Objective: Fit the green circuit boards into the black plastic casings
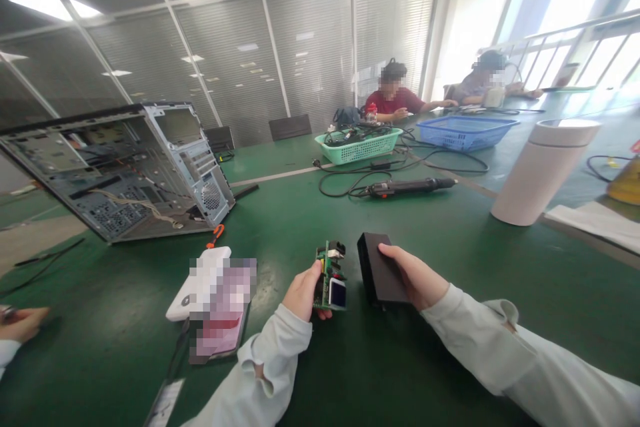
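My left hand (301, 290) is closed on a green circuit board (330, 277) that carries a small screen and several connectors. Its thumb lies along the board's left edge, with fingertips showing underneath. A black rectangular case (384, 270) is gripped in my right hand (417, 273), thumb on top and the other fingers mostly hidden. The board and the case are held apart, side by side above the green table (280, 213). To the left of my left hand lie a white power bank (197, 287) and a pink phone (227, 320), partly blurred out.
An open computer case (170, 173) stands at the left. Behind my hands lie an electric screwdriver (410, 187) with its cord, a green basket (363, 149) of cables and a blue basket (465, 133). A pale tumbler (533, 177) stands right. Another person's hand (25, 325) is at far left; two people sit beyond.
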### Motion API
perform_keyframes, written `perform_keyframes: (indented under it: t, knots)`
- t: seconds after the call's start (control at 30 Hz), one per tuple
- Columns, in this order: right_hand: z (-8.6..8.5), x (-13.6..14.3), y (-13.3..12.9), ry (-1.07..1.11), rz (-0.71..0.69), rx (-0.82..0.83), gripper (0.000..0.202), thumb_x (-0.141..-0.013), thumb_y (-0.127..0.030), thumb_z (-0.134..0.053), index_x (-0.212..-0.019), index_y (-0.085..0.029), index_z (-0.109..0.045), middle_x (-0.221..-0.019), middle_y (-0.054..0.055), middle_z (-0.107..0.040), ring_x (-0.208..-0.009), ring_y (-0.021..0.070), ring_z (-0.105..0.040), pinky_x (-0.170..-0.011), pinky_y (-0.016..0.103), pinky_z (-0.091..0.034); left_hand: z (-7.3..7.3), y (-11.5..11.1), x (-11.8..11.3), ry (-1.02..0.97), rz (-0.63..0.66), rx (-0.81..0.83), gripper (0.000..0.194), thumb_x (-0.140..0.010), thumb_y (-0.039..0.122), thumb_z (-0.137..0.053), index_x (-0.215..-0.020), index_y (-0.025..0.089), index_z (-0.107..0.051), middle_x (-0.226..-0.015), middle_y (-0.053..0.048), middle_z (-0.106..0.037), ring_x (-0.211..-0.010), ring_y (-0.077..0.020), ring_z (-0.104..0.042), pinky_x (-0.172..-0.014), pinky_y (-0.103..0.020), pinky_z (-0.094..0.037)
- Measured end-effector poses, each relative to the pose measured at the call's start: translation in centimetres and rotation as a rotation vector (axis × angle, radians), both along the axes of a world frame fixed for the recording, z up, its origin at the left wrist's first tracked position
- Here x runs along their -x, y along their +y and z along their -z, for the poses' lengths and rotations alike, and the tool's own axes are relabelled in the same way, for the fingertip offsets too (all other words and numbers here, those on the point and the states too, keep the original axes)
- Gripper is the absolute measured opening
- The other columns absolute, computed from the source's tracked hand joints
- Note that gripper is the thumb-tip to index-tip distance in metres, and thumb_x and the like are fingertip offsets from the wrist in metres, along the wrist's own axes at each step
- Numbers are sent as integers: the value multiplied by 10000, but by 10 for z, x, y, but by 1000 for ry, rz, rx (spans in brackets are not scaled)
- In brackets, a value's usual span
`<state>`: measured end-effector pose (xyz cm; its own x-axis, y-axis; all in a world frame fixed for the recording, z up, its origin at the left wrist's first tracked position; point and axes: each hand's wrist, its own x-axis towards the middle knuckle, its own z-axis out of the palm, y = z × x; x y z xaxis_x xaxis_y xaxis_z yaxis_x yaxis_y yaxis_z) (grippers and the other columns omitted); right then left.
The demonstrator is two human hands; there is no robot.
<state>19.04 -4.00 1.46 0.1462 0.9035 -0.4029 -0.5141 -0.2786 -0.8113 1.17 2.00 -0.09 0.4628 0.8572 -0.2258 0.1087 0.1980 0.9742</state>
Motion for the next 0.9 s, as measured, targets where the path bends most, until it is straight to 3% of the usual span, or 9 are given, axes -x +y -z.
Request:
perform_keyframes:
  t: [0.13,0.27,0.4,0.6,0.77,0.9]
  knots:
    - [-9,6,-5,41,-1,-5,245,-783,-187,-458,-1026,-173,-429,-663,5,-507,-507,117,-512,-406,170,-434,9,12,2,-57,-17,79,673,-704,662,-379,-857,56,-629,-376,-18,-526,-278,-115,-471,-287,-200,-339]
    - [-22,8,-10,187,-3,6,386,-802,-158,-371,-1183,-220,-365,-701,17,-527,-519,119,-537,-441,175,-467,8,20,4,-207,-38,248,659,-791,585,-292,-993,38,-599,-406,-23,-535,-258,-109,-439,-285,-208,-308]
    - [-27,6,-11,319,19,68,312,-879,-232,-339,-1160,-111,-400,-737,80,-560,-593,143,-577,-475,170,-485,0,20,8,-366,-93,280,599,-819,528,-291,-983,42,-601,-435,-20,-531,-286,-100,-441,-304,-201,-296]
    - [-22,8,-12,338,-61,156,362,-914,-425,-363,-1001,-93,-479,-720,79,-557,-704,200,-602,-501,204,-492,-6,16,9,-417,-140,274,541,-841,465,-281,-920,43,-612,-454,-30,-539,-306,-101,-450,-324,-204,-308]
    - [-22,10,-16,403,-77,107,298,-927,-367,-349,-1096,-145,-455,-926,88,-566,-777,192,-595,-549,213,-492,-7,15,8,-433,-151,292,544,-870,413,-210,-928,34,-596,-448,-37,-546,-299,-104,-461,-320,-199,-310]
    - [-22,11,-17,437,-69,46,275,-912,-273,-369,-1176,-204,-407,-964,70,-555,-802,175,-587,-598,217,-487,-9,14,9,-432,-148,298,551,-872,413,-205,-958,25,-587,-453,-40,-550,-305,-104,-468,-321,-196,-315]
